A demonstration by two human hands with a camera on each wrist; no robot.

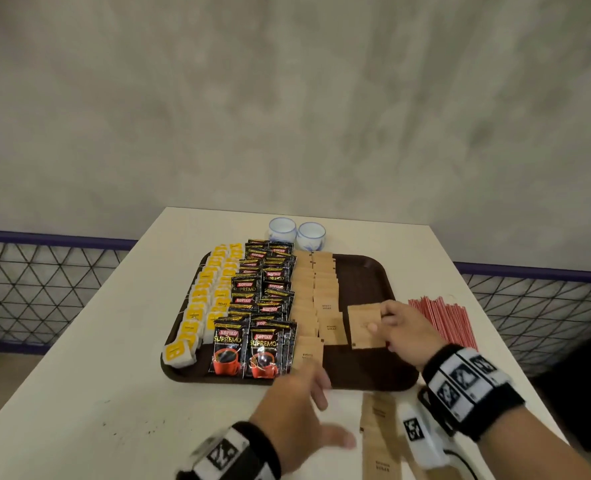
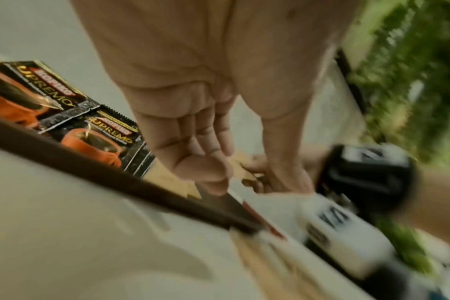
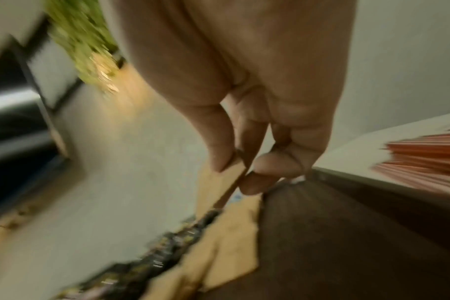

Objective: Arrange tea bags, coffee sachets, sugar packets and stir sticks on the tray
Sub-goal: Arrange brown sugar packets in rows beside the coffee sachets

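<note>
A: What lies at nine o'clock on the tray [image 1: 363, 382]?

B: Yellow tea bags [image 1: 202, 299], then black coffee sachets [image 1: 259, 306], then brown sugar packets [image 1: 316, 289] at the centre.

A: And the hands?

B: The left hand [image 1: 296, 407] hovers at six o'clock, fingers loose and empty. The right hand [image 1: 405, 332] pinches one sugar packet [image 1: 365, 325] over the tray. Red stir sticks [image 1: 443, 318] lie on the table [image 1: 79, 393] at three o'clock.

The black coffee sachets [image 1: 252, 308] on my tray read "KOPIKO" in white on a red band, with "SUPREMO" in gold beneath. One yellow tea bag tag [image 1: 222, 303] reads "RELAX". The brown sugar packets [image 1: 325, 296] carry small dark print, too small for me to read.
</note>
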